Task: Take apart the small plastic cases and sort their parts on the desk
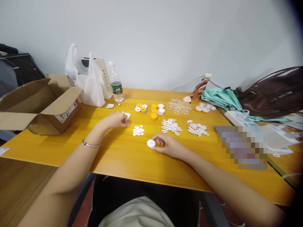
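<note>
Between the thumb and fingers of my right hand (167, 145) is a round white plastic disc (151, 143), held at its edge near the table's front. My left hand (117, 119) reaches over a small pile of white plastic parts (127, 114); its fingers are bent together, and what they hold, if anything, is hidden. Small white discs (138, 130) lie between my hands. Behind them are orange and white round cases (154, 111) in short stacks and several ring-shaped pieces (141, 108). Two heaps of white openwork parts (170, 126) lie beyond my right hand.
Clear plastic rounds (179, 106) spread toward the back. An open cardboard box (47, 108), a white plastic bag (90, 86) and a water bottle (116, 83) stand at left. At right are a brown drink bottle (200, 87), a green folded cloth item (220, 98) and a dark bag (267, 94).
</note>
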{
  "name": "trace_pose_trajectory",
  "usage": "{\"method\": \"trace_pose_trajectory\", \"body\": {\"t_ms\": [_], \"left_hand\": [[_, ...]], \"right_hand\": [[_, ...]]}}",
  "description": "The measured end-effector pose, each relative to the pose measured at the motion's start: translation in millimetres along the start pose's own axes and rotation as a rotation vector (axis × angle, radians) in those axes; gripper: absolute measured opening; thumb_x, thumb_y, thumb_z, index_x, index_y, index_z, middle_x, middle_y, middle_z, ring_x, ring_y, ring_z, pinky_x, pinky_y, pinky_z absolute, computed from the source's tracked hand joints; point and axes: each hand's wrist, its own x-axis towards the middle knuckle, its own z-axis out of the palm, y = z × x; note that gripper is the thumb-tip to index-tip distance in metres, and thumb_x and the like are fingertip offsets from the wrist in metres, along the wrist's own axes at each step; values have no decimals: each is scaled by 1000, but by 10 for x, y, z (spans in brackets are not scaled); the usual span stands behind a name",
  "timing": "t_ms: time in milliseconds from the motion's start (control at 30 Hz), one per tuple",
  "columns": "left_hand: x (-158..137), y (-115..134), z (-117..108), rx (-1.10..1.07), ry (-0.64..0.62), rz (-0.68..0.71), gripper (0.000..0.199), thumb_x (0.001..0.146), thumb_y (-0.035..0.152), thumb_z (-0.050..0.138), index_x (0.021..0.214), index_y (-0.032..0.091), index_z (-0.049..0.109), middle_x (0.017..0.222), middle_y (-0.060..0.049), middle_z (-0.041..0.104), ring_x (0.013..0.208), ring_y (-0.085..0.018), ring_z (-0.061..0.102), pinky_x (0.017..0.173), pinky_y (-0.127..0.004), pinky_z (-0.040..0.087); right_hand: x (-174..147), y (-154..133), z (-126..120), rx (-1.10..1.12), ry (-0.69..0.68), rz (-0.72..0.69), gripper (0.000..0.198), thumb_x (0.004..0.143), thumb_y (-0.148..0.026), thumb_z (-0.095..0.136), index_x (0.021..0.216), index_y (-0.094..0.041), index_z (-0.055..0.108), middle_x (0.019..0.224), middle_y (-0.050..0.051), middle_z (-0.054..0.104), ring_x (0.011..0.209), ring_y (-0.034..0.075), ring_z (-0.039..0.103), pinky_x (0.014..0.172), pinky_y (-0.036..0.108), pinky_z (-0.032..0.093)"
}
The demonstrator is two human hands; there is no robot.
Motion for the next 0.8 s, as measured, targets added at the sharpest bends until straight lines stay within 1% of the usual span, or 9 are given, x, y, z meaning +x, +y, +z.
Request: {"method": "trace_pose_trajectory", "body": {"t_ms": [100,300,367,467,567,667,733,800], "left_hand": [[-9,21,-4,-15,-9,-2,20,70,36,53,66,17,58,66,-2,62,55,-12,50,50,-21,30],[-41,44,-42,-58,-58,57,20,74,31,51,65,16,59,63,-2,61,55,-11,50,51,-21,32],[-44,55,-51,-44,-42,59,21,76,31,50,66,15,59,63,-2,61,55,-12,50,51,-21,32],[-44,104,-50,-24,31,106,23,80,29,47,69,15,61,67,-3,62,60,-13,52,56,-22,34],[-55,227,-24,-28,149,185,22,84,24,43,77,14,61,75,-5,63,69,-14,55,65,-25,39],[-89,433,24,-129,266,304,22,87,26,43,91,13,61,85,-7,62,77,-15,56,73,-27,42],[-111,584,75,-273,270,451,27,85,31,49,105,15,57,96,-7,60,84,-14,57,76,-27,44],[-115,711,144,-373,212,597,30,85,32,51,111,17,54,104,-8,59,91,-14,56,79,-26,44]], "right_hand": [[-4,-2,4,7,3,8,23,73,-34,62,89,-19,56,66,-4,44,58,9,40,53,22,30],[-9,-3,-8,42,1,13,24,71,-33,64,88,-19,56,67,-4,45,58,9,39,53,22,31],[-14,-10,-33,94,-29,17,24,71,-33,65,88,-19,56,69,-4,45,59,9,40,54,22,32],[-24,-17,-79,206,-94,25,26,71,-35,64,88,-18,54,69,-4,45,60,8,40,54,22,32],[-27,-13,-113,315,-112,48,31,71,-39,65,89,-18,52,66,-5,45,58,8,40,52,21,33],[-18,-12,-130,374,-62,72,35,69,-42,66,89,-18,51,67,-4,46,58,8,41,53,21,34],[-9,-18,-135,378,-17,83,36,69,-43,66,90,-18,51,69,-3,48,59,8,42,54,22,34],[-1,-29,-138,370,21,92,36,70,-44,65,91,-18,51,71,-2,49,60,9,43,54,23,35]]}}
